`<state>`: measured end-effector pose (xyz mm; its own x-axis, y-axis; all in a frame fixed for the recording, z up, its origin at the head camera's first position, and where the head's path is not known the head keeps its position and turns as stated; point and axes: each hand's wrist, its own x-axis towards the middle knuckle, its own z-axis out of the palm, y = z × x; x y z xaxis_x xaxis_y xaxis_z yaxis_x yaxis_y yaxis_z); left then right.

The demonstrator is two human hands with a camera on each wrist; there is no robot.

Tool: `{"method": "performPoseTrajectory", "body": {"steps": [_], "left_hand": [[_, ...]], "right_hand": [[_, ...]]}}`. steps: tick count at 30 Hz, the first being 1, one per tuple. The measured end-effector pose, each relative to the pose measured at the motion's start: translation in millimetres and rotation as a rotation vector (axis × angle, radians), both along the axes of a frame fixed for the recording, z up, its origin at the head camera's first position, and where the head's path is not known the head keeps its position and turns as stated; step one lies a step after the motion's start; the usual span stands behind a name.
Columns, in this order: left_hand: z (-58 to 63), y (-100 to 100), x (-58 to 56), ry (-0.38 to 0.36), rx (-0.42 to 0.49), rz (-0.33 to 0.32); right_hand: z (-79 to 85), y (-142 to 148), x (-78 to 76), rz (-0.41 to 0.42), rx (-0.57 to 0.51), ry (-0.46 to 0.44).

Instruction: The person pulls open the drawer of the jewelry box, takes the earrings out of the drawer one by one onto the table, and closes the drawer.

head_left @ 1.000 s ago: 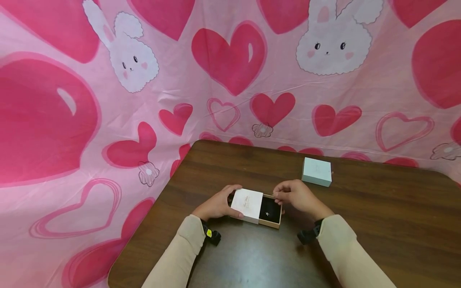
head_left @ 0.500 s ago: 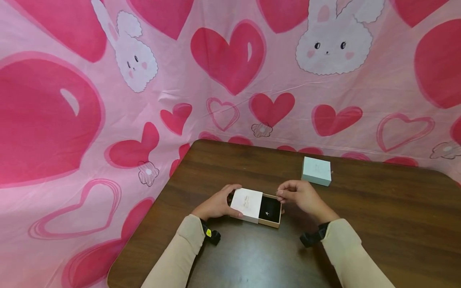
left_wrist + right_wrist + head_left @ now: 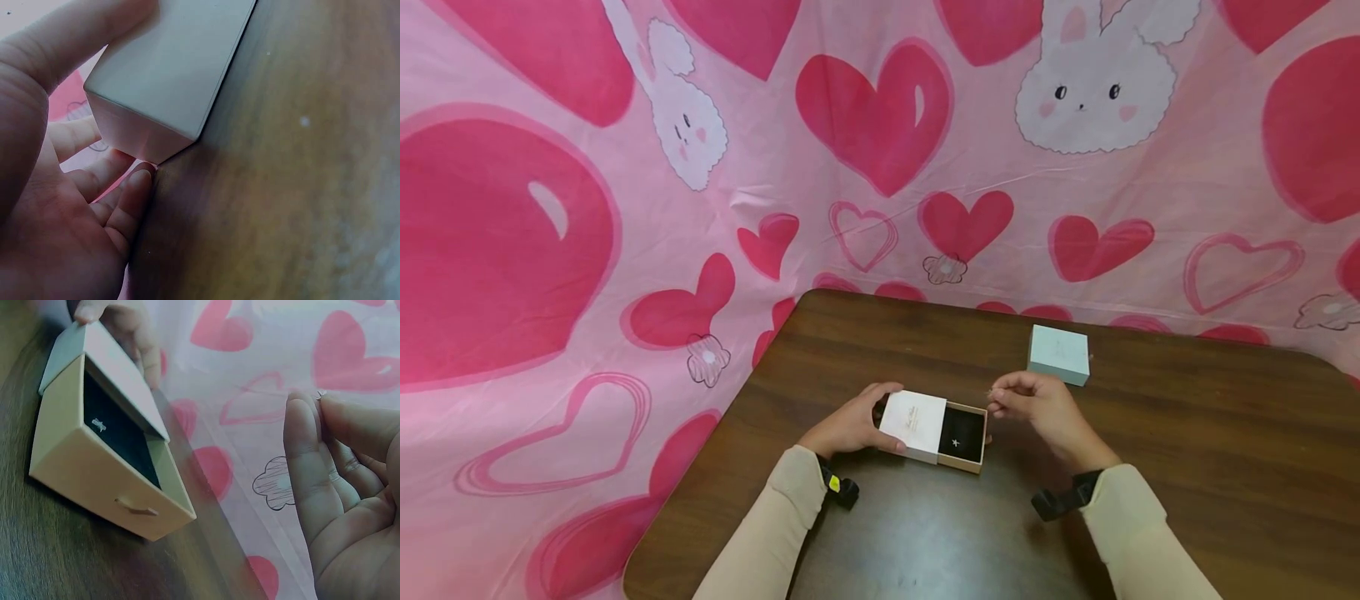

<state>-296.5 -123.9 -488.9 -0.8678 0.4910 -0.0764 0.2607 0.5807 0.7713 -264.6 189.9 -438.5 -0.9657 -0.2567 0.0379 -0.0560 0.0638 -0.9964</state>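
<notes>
A small jewelry box lies on the table, its white sleeve [image 3: 913, 425] slid partly off a tan drawer [image 3: 960, 467]. My left hand [image 3: 848, 423] grips the sleeve's left end, thumb on the near side and fingers round the far side. On the drawer's black padding sits a silver star-shaped stud earring [image 3: 99, 424]. My right hand [image 3: 1039, 407], just right of the drawer and apart from it, pinches a tiny shiny earring [image 3: 320, 395] between thumb and forefinger. Most of that earring is hidden by the fingertips. A small pull tab [image 3: 136, 507] shows on the drawer's front.
A second closed box, pale blue-green [image 3: 1059, 354], stands farther back on the right, behind my right hand. The brown wooden table [image 3: 1210, 450] ends at a pink heart-and-rabbit cloth [image 3: 970, 158] hung at the back and left.
My right hand has drawn back from the drawer's far right corner, moving right with the tiny earring in its fingertips. My left hand and the box stay put.
</notes>
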Motion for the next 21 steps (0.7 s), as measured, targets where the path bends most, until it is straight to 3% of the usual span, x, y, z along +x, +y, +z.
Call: {"method": "performPoseTrajectory", "body": {"steps": [11, 21], "left_hand": [[-0.7, -1, 0.7, 0.007, 0.01, -0.003], [-2.5, -2, 1.9, 0.014, 0.013, -0.007]], "right_hand": [[5.6, 7, 8.5, 0.052, -0.23, 0.016], [1.8, 15, 13.1, 0.053, -0.269, 0.014]]}}
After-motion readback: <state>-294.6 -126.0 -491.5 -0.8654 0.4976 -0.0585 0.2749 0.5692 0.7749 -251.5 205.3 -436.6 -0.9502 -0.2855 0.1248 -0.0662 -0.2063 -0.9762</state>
